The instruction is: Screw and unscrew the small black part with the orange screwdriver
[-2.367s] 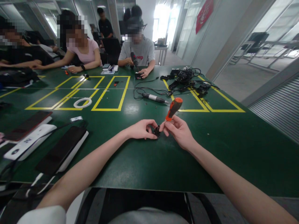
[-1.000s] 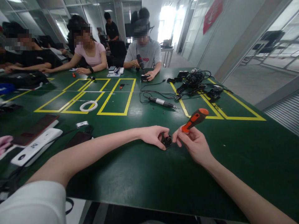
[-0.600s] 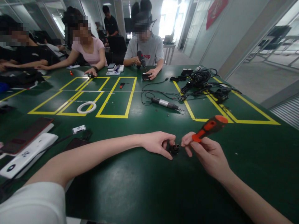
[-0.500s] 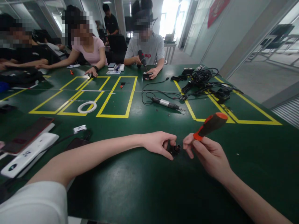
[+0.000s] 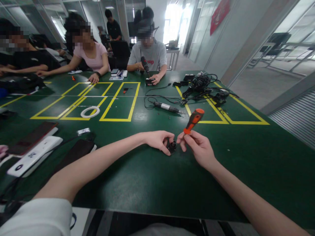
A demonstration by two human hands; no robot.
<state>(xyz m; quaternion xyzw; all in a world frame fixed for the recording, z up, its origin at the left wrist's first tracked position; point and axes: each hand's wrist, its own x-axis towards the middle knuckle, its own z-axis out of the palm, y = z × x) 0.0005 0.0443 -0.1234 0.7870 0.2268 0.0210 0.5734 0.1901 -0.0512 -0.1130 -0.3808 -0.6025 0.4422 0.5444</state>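
We were in an assembly workroom set up inside an office building. We sat at a long green table (image 5: pixel 147 183) marked out in yellow tape rectangles (image 5: pixel 118 101). An electric screwdriver (image 5: pixel 164 107) lay on its cord near the middle, not far from a tangle of black cables (image 5: pixel 199 82), and a white ring (image 5: pixel 90 111) lay inside one rectangle. Across from us a person in a grey shirt (image 5: pixel 149 55) held another powered driver, and others sat alongside. We ourselves held an orange-handled screwdriver (image 5: pixel 194 120) and a small black part (image 5: pixel 171 146). Glass partitions (image 5: pixel 290 29) closed the room in, with office chairs (image 5: pixel 274 41) behind them and a red sign (image 5: pixel 219 11) on the wall.
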